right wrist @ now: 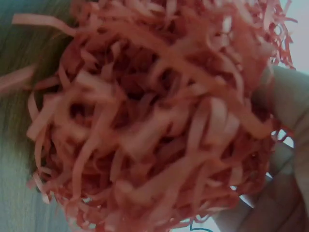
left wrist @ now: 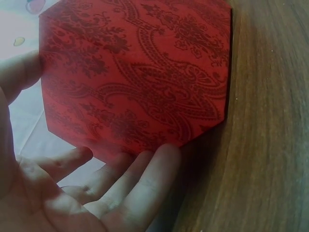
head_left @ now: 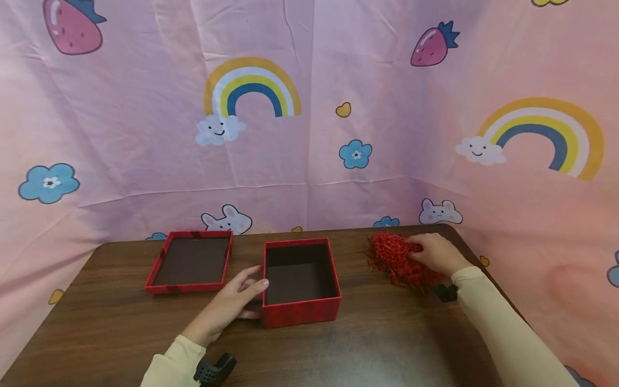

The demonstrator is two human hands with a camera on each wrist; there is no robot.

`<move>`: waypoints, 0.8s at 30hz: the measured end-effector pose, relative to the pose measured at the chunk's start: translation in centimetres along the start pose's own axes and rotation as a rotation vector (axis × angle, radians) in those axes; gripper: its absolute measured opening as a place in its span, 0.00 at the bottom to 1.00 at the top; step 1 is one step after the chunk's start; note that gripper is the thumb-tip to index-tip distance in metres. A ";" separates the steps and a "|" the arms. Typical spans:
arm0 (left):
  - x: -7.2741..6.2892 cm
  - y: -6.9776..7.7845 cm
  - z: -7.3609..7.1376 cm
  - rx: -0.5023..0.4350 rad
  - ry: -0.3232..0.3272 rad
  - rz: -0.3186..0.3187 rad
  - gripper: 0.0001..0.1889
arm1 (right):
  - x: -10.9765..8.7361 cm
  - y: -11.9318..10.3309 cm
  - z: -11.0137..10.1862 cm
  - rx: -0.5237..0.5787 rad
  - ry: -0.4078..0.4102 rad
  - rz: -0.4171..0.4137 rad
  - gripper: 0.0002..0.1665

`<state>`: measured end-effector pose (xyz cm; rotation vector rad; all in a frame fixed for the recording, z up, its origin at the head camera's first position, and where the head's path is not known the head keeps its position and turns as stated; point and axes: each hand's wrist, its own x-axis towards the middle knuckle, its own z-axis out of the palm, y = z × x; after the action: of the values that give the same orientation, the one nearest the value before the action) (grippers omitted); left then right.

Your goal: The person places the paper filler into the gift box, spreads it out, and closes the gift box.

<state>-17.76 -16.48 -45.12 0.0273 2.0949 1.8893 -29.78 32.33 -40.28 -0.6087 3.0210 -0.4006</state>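
An uncovered red box with a dark inside stands mid-table. My left hand is at its left side, thumb at the rim and the other fingers stretched along the wall. In the left wrist view the fingertips meet the box's red paisley-patterned side. At the right of the table my right hand grips a heap of red shredded paper from its right. Curly strips of that shredded paper fill the right wrist view, with the fingers partly hidden behind them.
The red-edged box lid lies inside-up on the brown wooden table, left of the box. A printed cloth with rainbows and strawberries hangs behind the table and along its right side. Black cameras sit on both wrists.
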 end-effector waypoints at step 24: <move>-0.3 0.4 0.2 -0.002 0.002 -0.003 0.37 | -0.9 0.9 -0.9 0.024 -0.023 -0.044 0.26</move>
<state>-17.55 -16.30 -44.67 0.0218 2.0929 1.8907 -29.38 33.71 -39.64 -0.6744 2.9808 -0.4278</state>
